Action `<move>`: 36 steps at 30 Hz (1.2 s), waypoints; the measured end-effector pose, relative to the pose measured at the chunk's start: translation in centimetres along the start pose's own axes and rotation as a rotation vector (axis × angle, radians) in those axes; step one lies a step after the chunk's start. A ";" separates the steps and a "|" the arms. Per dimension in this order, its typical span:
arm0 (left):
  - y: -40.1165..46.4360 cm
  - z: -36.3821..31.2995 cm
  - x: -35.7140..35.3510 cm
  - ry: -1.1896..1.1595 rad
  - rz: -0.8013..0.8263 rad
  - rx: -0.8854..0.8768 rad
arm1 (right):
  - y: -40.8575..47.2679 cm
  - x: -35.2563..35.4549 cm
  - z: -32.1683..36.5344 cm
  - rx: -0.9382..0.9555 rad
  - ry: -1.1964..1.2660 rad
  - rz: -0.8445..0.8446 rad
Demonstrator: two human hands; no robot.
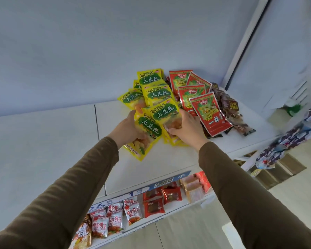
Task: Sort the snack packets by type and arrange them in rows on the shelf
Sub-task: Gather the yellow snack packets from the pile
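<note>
Several yellow snack packets with green labels lie overlapping on the white top shelf. My left hand grips the nearest yellow packet, which is tilted toward the shelf's front. My right hand holds the yellow packet beside it, thumb on its lower face. To the right lie several red packets in a loose overlapping row. Dark brown packets are heaped further right, partly hidden under the red ones.
A lower shelf holds white-and-red packets, red square packets and orange-wrapped items. A blue price strip runs along the top shelf's front edge. Hanging patterned packets crowd the right. The wall stands close behind.
</note>
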State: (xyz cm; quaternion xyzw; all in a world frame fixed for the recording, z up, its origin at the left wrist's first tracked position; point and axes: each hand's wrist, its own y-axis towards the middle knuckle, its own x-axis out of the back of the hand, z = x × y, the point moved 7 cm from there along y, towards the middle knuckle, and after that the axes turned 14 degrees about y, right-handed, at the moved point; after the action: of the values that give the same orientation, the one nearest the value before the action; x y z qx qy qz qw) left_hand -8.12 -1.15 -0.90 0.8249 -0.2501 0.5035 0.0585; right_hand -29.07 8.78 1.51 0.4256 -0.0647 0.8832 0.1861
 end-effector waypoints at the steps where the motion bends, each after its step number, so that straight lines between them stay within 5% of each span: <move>1: 0.4 0.1 -0.1 -0.034 0.024 0.032 | 0.4 0.0 -0.1 0.001 0.022 -0.006; 6: 1.0 1.8 -1.1 -0.404 0.071 0.134 | 2.0 -0.3 -0.5 0.049 0.299 -0.062; 12: 1.4 4.9 0.8 -0.530 -0.244 0.282 | 4.8 0.4 -0.6 0.081 0.598 -0.131; 18: 1.5 3.7 1.9 -0.442 -0.500 0.349 | 8.3 0.0 0.2 0.114 0.454 0.005; 36: 2.2 -0.4 0.1 -0.647 -0.567 0.351 | 15.1 -1.8 3.7 0.187 0.282 0.144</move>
State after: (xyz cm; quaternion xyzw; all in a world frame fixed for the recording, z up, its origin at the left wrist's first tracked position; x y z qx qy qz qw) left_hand -9.45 -2.99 -0.98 0.9729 0.0691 0.2189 -0.0277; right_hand -31.19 -6.62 3.14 0.3072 0.0144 0.9473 0.0893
